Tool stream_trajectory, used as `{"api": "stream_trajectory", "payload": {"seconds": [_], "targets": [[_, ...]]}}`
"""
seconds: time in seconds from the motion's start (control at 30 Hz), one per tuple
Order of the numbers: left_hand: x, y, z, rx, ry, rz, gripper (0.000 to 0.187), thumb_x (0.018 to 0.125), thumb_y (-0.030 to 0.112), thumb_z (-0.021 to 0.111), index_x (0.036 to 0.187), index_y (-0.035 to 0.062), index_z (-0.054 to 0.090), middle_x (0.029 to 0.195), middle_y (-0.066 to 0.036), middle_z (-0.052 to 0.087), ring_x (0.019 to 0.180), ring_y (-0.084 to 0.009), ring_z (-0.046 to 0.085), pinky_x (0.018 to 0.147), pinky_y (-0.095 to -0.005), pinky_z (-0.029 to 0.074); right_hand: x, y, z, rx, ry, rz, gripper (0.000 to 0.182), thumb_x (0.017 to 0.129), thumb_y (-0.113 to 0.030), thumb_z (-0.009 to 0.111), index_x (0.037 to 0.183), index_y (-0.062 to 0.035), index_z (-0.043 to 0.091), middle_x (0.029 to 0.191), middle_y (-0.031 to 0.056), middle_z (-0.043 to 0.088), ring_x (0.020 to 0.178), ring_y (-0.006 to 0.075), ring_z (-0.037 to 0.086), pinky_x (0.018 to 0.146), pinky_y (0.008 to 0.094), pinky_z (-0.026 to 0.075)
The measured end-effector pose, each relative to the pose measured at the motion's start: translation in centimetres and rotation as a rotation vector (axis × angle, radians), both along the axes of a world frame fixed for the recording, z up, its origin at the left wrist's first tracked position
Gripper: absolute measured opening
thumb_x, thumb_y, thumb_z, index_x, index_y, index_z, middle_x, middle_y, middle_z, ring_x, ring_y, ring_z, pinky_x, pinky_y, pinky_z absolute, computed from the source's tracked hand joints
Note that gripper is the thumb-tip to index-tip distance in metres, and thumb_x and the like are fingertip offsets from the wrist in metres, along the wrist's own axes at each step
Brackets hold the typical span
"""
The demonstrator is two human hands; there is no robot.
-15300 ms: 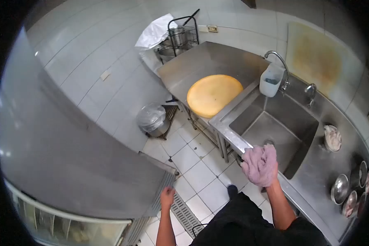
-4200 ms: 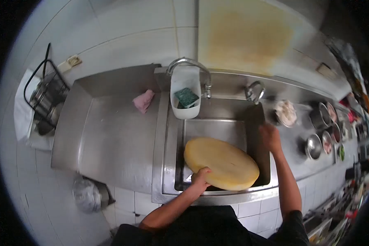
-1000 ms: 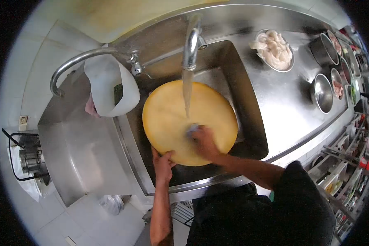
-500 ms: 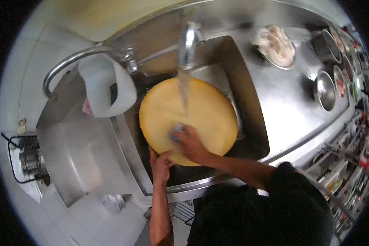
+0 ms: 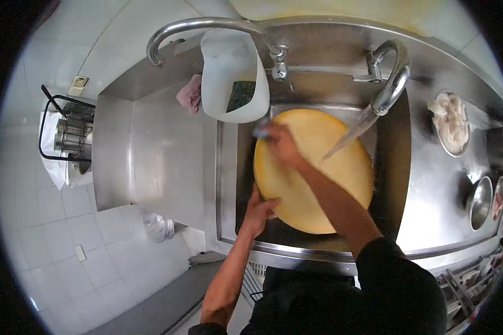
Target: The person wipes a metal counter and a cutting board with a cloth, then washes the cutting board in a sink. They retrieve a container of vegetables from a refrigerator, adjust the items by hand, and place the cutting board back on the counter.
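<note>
Within the sink (image 5: 394,184): one round yellow board (image 5: 293,195), under running water (image 5: 349,134). Right hand (image 5: 282,146), fingers closed on a blurred bluish pad (image 5: 260,132), moved from board's middle to far-left edge; left hand (image 5: 259,213) gripping near-left rim, as before.

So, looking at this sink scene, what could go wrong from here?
Water is running onto the round yellow board, and the left hand's grip is only at its near-left edge, so the wet board might slip. Splashes could reach the uncovered pale food on the counter beside the sink. The right hand, holding a small blurred item, is near the white container and might knock it.
</note>
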State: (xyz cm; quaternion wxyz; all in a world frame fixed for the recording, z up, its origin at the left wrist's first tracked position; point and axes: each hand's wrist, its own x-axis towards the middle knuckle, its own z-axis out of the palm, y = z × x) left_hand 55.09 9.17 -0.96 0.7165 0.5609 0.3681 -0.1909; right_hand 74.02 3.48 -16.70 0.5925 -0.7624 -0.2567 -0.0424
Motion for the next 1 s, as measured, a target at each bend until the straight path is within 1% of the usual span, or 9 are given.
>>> {"api": "stream_trajectory", "payload": {"seconds": [0.1,0.13,0.3,0.4,0.6,0.63,0.73,0.9,1.0], "targets": [[-0.4,2.2,-2.6,-0.322,0.048,0.145,0.062,0.088,0.028,0.061,0.142,0.0198,0.030,0.124,-0.006,0.055,0.103,-0.0204,0.062,0.073,-0.0368,0.057,-11.3,-5.3,10.2,-0.360,-0.015,0.277,0.038,0.076,-0.010,0.065,0.113,-0.0104,0.061,0.120,0.0145,0.058,0.114,0.0366,0.052,0.097,0.0476,0.038],[-0.1,1.8,-2.6,-0.223,0.019,0.110,0.063,0.088,0.029,0.061,0.142,0.0194,0.030,0.123,-0.006,0.055,0.103,-0.0207,0.062,0.073,-0.0373,0.057,-14.5,-7.8,12.1,-0.137,0.080,0.151,0.039,0.074,-0.008,0.065,0.113,-0.0108,0.060,0.120,0.0167,0.057,0.115,0.0378,0.051,0.098,0.0475,0.038],[0.0,-0.8,-2.4,0.059,-0.077,-0.019,0.077,0.084,0.025,0.066,0.146,0.0208,0.021,0.124,-0.008,0.054,0.105,-0.0233,0.060,0.074,-0.0407,0.056,-16.3,-25.4,0.9,-0.749,0.245,-0.281,0.025,0.076,-0.010,0.064,0.101,-0.0077,0.061,0.101,0.0157,0.058,0.096,0.0357,0.059,0.083,0.0471,0.047],[0.2,-1.6,-2.6,0.070,-0.064,-0.041,0.077,0.082,0.025,0.067,0.146,0.0203,0.023,0.128,-0.009,0.054,0.105,-0.0275,0.061,0.081,-0.0455,0.054,-7.2,-27.3,-5.3,-0.914,0.742,-0.717,0.030,0.084,-0.024,0.062,0.109,-0.0077,0.059,0.111,0.0169,0.059,0.096,0.0346,0.060,0.083,0.0458,0.049],[0.2,-1.9,-9.2,-0.039,0.117,0.132,0.068,0.085,0.035,0.065,0.142,0.0177,0.034,0.122,-0.009,0.058,0.103,-0.0272,0.062,0.083,-0.0452,0.053,-5.9,-8.3,-9.4,-1.005,-0.323,-0.478,0.047,0.089,-0.014,0.045,0.136,-0.0075,0.045,0.141,0.0232,0.040,0.117,0.0413,0.044,0.101,0.0523,0.036],[0.3,-1.1,-11.4,-0.068,0.116,0.172,0.064,0.085,0.037,0.064,0.140,0.0171,0.037,0.120,-0.010,0.059,0.103,-0.0266,0.062,0.084,-0.0450,0.053,-7.6,-6.9,-2.6,-0.658,0.066,-0.174,0.056,0.083,-0.007,0.048,0.139,-0.0130,0.043,0.142,0.0264,0.036,0.117,0.0458,0.043,0.100,0.0558,0.036],[1.3,0.7,-15.9,-0.147,0.190,0.204,0.056,0.086,0.037,0.064,0.133,0.0128,0.046,0.120,-0.010,0.059,0.105,-0.0256,0.060,0.085,-0.0422,0.051,-12.7,-8.3,3.2,-0.656,0.061,0.111,0.048,0.073,-0.001,0.058,0.119,-0.0114,0.060,0.132,0.0223,0.046,0.110,0.0417,0.048,0.094,0.0506,0.041],[0.4,1.6,-22.6,-0.422,0.013,0.300,0.054,0.085,0.038,0.066,0.126,0.0051,0.053,0.114,-0.010,0.062,0.103,-0.0243,0.061,0.086,-0.0390,0.050,-11.0,-18.9,-3.9,-0.852,0.207,-0.245,0.050,0.068,0.000,0.062,0.117,-0.0089,0.060,0.118,0.0218,0.054,0.104,0.0407,0.052,0.092,0.0472,0.043],[-0.4,0.3,-24.2,-0.086,-0.145,0.242,0.047,0.083,0.035,0.067,0.117,0.0035,0.060,0.108,-0.010,0.064,0.097,-0.0218,0.062,0.085,-0.0369,0.051,-10.2,-20.9,-3.9,-0.939,0.136,-0.321,0.047,0.071,-0.003,0.058,0.118,-0.0021,0.058,0.122,0.0276,0.050,0.113,0.0445,0.048,0.098,0.0494,0.039]]}}
